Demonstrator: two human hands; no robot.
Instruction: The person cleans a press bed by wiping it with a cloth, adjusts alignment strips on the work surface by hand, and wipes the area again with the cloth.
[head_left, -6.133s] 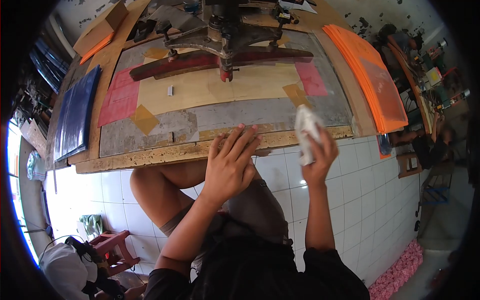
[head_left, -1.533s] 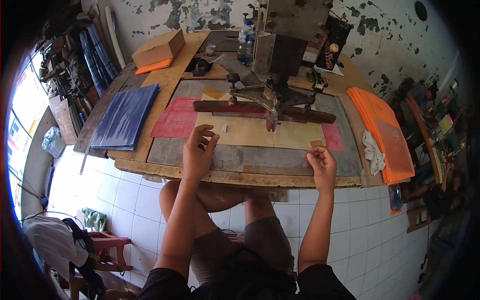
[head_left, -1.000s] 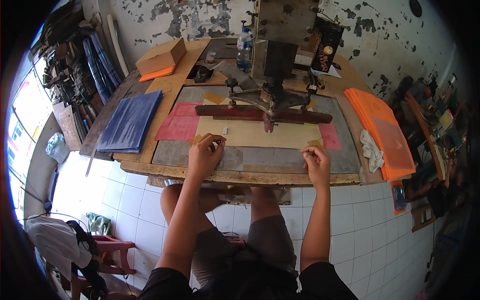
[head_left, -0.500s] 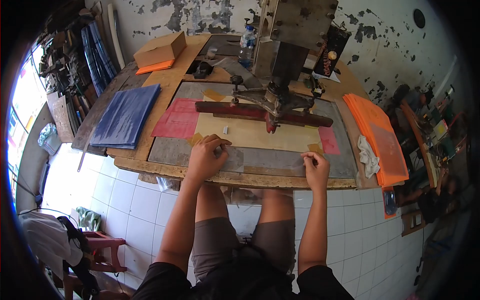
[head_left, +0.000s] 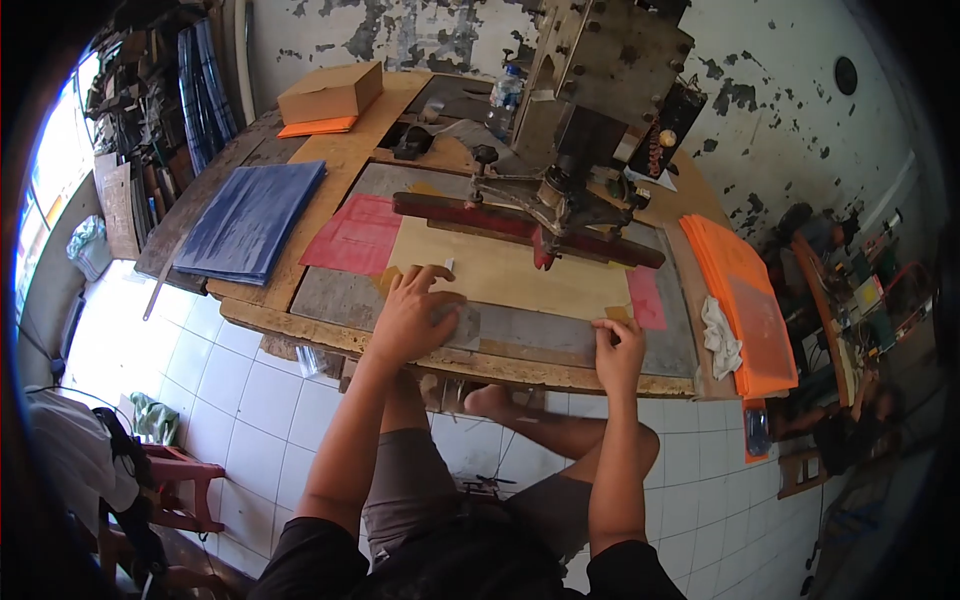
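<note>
A pale tan sheet lies flat on the grey plate let into the worktop, its long near edge roughly parallel to the worktop's front edge; it looks smooth and matt, with a small white tag near its left end, a red-pink sheet at its left side and a smaller pink piece at its right; amber tape shows at its near right corner, and the press's dark red bar stretches above its far part.

The left hand is at the sheet's near left corner, fingers bent and spread, thumb well apart, nothing visible in its grasp; the right hand is by the near right corner, thumb and forefinger close together, though whether they pinch anything I cannot tell; a crumpled white cloth lies towards the worktop's front right corner, beside a stack of orange plastic sleeves.
</note>
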